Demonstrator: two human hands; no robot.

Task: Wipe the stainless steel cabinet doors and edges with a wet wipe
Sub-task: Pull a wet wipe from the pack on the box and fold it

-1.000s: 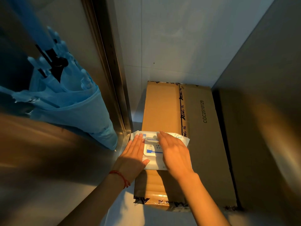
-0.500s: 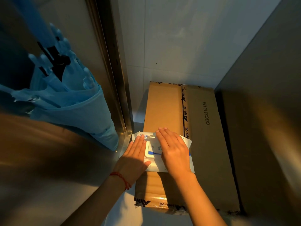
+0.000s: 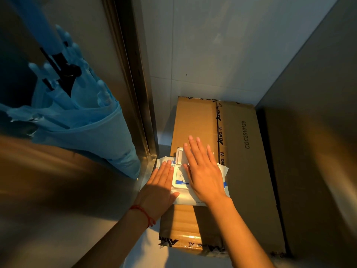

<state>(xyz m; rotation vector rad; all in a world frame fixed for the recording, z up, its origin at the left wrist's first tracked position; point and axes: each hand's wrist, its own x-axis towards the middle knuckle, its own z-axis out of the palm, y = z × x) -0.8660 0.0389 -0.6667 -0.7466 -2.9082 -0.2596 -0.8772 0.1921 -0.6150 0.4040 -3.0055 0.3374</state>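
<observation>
Both flat hands on wipes pack

The cabinet door is brushed steel with a dull sheen. The cardboard box is matt brown, sealed with glossy tape. The wet wipe pack is smooth white plastic film with a hard plastic lid.

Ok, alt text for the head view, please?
Both hands lie flat on a wet wipe pack on a cardboard box: left hand beside its flip lid, which stands open, right hand across it. A blue umbrella reflects in the steel door.
</observation>
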